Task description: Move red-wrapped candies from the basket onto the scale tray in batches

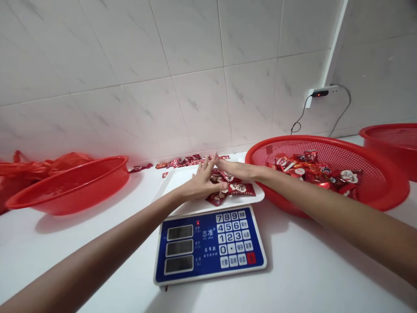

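Both my hands meet over a pile of dark red candy packets [241, 188] on the white tray [174, 182] of a digital scale. My left hand [201, 183] lies against the pile's left side, fingers stretched out and thumb across the packets. From the right, my right hand [234, 168] reaches over the back of the pile, its extended fingers partly hidden behind the left hand. Neither is closed round a packet. In front of the tray is the scale's blue panel [210, 248], with number keys and three dark displays.
On the right stands a red mesh basket [276, 145] holding many candy packets [322, 171]. Another red basket [387, 130] is at the far right. A red basin [94, 182] sits left, beside red plastic bags [68, 163]. Small packets [187, 161] line the tiled wall.
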`<state>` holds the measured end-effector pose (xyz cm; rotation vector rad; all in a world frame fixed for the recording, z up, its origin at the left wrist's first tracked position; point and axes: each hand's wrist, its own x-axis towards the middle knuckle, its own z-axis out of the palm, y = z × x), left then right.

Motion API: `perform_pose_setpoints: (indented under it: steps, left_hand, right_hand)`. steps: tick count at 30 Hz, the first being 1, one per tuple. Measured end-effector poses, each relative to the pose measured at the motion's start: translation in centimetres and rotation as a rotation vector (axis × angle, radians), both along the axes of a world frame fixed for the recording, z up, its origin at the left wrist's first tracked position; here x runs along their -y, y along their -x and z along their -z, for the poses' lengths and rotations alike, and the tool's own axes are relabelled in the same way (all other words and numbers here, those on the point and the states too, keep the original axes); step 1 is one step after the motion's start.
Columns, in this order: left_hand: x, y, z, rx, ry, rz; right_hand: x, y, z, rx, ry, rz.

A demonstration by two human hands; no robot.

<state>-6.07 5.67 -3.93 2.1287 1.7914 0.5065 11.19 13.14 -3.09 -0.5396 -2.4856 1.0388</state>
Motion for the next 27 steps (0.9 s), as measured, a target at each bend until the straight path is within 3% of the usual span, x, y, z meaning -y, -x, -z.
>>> perform_pose_setpoints:
  steps: [3, 5, 8, 12, 15, 19, 23, 25, 27]
  left_hand:
    - [-0.1, -2.1, 0.0, -0.090, 0.007, -0.017]
    - [0.0, -3.3, -0.1, -0.152, -0.017, -0.075]
    - [0.1, -4.0, 0.0, -0.242, -0.091, -0.117]
    - [0.4, -4.0, 0.1, -0.375, -0.162, -0.071]
    - [0.5, -3.8, 0.1, -0.378, -0.182, -0.021]
    - [0.0, -3.3, -0.1, -0.293, -0.244, 0.046]
    - [-0.3, -2.5, -0.5, -0.240, -0.273, 0.137]
    - [-0.2, -2.0, -0.6, -0.213, -0.275, 0.145]
    - [0.1, -1.4, -0.7, -0.184, -0.273, 0.121]
  right_hand:
    - [-0.2, -0.1, 0.1, -0.029, 0.066, -0.143]
    - [-0.3, -0.3, -0.2, -0.030, 0.147, -0.113]
    - [-0.5, -0.3, -0.3, -0.054, 0.218, 0.086]
    - [-1.3, 0.0, 0.1, -0.260, 0.198, 0.461]
    - [-1.8, -0.3, -0.1, -0.360, 0.126, 0.660]
    - [-2.2, -1.4, -2.0, -0.123, -0.075, 0.799]
    - [-3.7, -4.9, -4.2, 0.155, -0.121, 0.694]
    - [-4.7, -7.6, -3.8, 0.331, -0.130, 0.662]
    - [-5.5, -10.4, -2.3, 0.463, -0.131, 0.671]
